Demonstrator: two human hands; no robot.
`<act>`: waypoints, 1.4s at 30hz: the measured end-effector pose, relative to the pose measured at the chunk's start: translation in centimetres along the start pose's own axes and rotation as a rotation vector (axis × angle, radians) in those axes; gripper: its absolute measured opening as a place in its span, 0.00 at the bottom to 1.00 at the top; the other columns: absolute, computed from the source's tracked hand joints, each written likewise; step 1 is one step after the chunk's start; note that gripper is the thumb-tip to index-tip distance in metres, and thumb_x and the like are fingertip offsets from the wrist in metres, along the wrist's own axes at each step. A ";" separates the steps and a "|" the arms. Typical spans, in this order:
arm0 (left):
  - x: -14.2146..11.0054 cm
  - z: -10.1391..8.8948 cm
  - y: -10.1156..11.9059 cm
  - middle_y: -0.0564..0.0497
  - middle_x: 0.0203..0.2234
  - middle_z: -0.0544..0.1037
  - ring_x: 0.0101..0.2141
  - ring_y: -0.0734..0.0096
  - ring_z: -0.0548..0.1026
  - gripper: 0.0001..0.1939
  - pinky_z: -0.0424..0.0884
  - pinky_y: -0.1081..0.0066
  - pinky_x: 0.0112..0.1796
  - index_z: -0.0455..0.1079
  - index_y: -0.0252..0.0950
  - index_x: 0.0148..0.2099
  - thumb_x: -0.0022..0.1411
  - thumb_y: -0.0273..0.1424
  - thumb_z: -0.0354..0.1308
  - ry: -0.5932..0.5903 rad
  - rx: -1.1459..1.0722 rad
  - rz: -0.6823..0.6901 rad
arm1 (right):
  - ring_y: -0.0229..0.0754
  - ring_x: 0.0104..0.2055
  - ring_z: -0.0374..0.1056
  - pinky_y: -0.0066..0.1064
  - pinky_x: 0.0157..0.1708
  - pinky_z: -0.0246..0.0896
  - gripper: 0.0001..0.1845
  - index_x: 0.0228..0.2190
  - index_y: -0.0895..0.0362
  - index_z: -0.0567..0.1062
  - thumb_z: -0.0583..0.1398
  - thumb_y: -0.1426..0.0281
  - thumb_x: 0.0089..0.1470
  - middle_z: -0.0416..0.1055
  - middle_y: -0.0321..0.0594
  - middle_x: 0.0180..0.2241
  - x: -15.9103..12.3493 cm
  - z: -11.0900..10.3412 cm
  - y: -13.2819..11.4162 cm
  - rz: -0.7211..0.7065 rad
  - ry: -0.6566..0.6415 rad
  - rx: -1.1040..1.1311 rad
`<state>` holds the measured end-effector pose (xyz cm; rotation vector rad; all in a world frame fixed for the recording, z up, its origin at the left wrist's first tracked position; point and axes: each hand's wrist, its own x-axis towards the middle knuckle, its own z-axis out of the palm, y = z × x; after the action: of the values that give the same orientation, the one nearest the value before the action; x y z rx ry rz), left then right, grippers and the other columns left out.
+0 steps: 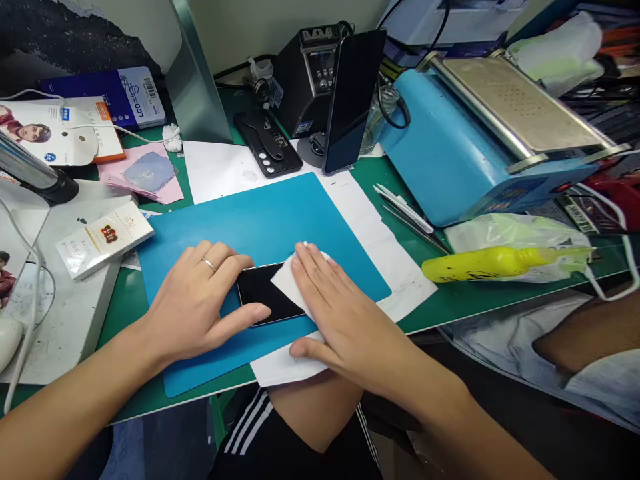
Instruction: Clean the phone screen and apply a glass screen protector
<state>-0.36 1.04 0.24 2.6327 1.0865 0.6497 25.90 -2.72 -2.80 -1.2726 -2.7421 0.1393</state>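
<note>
A smartphone (pixel 267 295) with a dark, glossy screen lies face up on a blue work mat (pixel 240 213). My left hand (pixel 197 300), a ring on one finger, grips the phone's left end, its thumb over the near edge. Flat against the right part of the screen is a folded white wipe (pixel 286 280), pinned under the fingers of my right hand (pixel 333 307). Those fingers are straight and close together, with the thumb apart near the mat's front edge. The phone's right end is hidden by the wipe and hand.
Behind the mat stand a black phone on a stand (pixel 353 100) and a black phone case (pixel 269 143). To the right are tweezers (pixel 413 220), a yellow bottle (pixel 480 264) and a blue machine (pixel 445 147). A cigarette box (pixel 106 240) lies left. Another person's leg (pixel 590 333) shows at right.
</note>
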 end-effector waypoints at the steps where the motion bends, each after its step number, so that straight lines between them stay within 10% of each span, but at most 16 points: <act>1: 0.0 0.0 0.0 0.43 0.41 0.77 0.38 0.58 0.70 0.27 0.62 0.61 0.38 0.69 0.32 0.54 0.77 0.51 0.43 -0.001 -0.002 0.003 | 0.63 0.77 0.34 0.60 0.70 0.51 0.57 0.72 0.74 0.44 0.46 0.38 0.64 0.40 0.68 0.74 -0.7 0.1 -0.4 0.000 0.003 -0.006; 8: -0.3 0.0 0.0 0.42 0.42 0.75 0.38 0.57 0.69 0.23 0.62 0.58 0.39 0.68 0.32 0.55 0.79 0.42 0.38 0.008 -0.025 -0.061 | 0.60 0.78 0.32 0.58 0.68 0.56 0.57 0.73 0.72 0.37 0.41 0.38 0.65 0.39 0.66 0.74 -2.5 -0.4 -2.1 0.038 0.023 -0.008; 19: -0.3 0.0 0.0 0.41 0.43 0.75 0.40 0.55 0.70 0.27 0.65 0.56 0.41 0.68 0.32 0.55 0.79 0.47 0.35 0.054 -0.054 -0.120 | 0.58 0.77 0.20 0.59 0.74 0.34 0.60 0.73 0.71 0.40 0.42 0.34 0.61 0.24 0.59 0.75 5.3 -1.3 1.4 0.114 -0.217 0.228; 29: -0.4 -0.1 -0.4 0.44 0.42 0.75 0.39 0.58 0.71 0.32 0.66 0.57 0.44 0.68 0.36 0.55 0.77 0.52 0.31 0.191 -0.136 -0.134 | 0.56 0.78 0.24 0.52 0.76 0.31 0.66 0.71 0.75 0.48 0.48 0.31 0.56 0.36 0.60 0.75 6.8 -0.2 -5.3 -0.079 -0.070 0.391; 42: -0.2 0.3 0.1 0.44 0.39 0.74 0.39 0.58 0.70 0.34 0.66 0.56 0.42 0.69 0.34 0.54 0.77 0.53 0.31 0.168 -0.147 -0.177 | 0.62 0.77 0.19 0.64 0.72 0.37 0.62 0.73 0.66 0.27 0.44 0.34 0.61 0.17 0.57 0.74 1.4 -0.6 3.2 0.158 -0.147 0.121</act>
<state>-0.30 0.84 -0.08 2.3600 1.2489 0.8881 27.50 0.42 -2.55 -1.4994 -2.6993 0.4231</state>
